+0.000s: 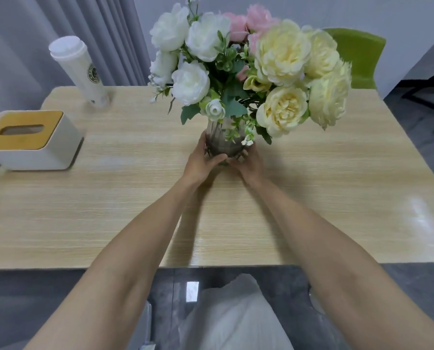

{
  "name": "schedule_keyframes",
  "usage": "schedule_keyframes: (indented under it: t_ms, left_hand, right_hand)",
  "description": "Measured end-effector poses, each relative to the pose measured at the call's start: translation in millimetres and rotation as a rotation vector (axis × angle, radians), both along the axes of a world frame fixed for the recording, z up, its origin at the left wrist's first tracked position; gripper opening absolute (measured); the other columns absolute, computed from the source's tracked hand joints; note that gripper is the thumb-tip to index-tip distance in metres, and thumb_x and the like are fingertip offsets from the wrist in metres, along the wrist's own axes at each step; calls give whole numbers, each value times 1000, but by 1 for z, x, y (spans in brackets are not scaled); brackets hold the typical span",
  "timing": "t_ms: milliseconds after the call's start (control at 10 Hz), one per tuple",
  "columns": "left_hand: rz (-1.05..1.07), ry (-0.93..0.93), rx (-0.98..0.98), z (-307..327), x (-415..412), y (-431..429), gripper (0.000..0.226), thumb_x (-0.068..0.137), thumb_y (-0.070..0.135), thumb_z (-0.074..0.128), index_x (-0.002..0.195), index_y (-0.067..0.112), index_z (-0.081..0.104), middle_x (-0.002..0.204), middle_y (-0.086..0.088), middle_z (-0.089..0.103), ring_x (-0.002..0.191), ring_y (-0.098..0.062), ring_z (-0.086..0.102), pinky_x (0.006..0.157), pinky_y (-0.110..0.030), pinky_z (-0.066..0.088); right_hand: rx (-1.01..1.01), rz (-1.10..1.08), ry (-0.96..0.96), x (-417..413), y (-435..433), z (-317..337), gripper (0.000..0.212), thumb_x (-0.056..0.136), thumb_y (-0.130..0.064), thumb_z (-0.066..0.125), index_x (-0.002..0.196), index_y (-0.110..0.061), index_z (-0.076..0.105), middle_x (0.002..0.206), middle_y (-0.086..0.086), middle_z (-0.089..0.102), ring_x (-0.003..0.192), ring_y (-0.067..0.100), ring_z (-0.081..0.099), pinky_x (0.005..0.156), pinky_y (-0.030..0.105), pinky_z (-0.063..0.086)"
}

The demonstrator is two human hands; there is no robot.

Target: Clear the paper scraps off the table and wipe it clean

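Left grip [202,161] and right grip [250,165] curl round the flower vase [223,146]; tissue box [31,141] and white cup [81,70] stand leftward.

Centre: glass vase [224,145] holding white, cream and pink flowers [281,54]. Left: white tissue box [31,140] with yellow top, white tumbler [81,69] behind it. Green chair [359,54] far right.

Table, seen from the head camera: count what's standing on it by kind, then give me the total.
glass vase of flowers: 1
tissue box: 1
white lidded cup: 1
Total: 3
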State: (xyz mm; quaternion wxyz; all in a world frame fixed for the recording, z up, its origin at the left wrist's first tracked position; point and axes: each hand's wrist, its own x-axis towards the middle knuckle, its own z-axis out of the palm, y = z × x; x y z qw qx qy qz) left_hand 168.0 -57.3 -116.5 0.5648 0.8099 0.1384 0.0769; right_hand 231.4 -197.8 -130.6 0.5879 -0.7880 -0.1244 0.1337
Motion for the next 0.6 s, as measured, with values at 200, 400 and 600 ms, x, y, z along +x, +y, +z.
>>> schedule_keyframes:
  t_ms: [200, 400, 600]
  left_hand:
    - [5, 1, 16, 1, 2, -14, 86, 83, 27, 72, 149, 17, 18, 143, -1, 46, 129, -14, 44, 98, -22, 40]
    - [-7, 4, 15, 4, 8, -21, 79, 84, 25, 71, 146, 17, 23, 123, 13, 46, 114, -2, 44, 90, -18, 38]
    - [-59, 70, 7, 12, 7, -22, 91, 87, 22, 68, 150, 7, 3, 145, -3, 41, 129, -10, 40, 94, -11, 33]
  right_hand:
    - [11, -7, 43, 2, -14, 0, 81, 69, -22, 79, 138, -9, 39, 128, 3, 57, 110, 13, 57, 83, 12, 49]
    - [-10, 4, 86, 8, -17, 0, 82, 70, -23, 79, 140, -14, 37, 132, 4, 57, 117, 20, 57, 94, 29, 50]
    - [-90, -26, 110, -7, -15, 15, 84, 66, -34, 79, 137, -20, 36, 127, 0, 59, 112, 18, 59, 96, 38, 50]
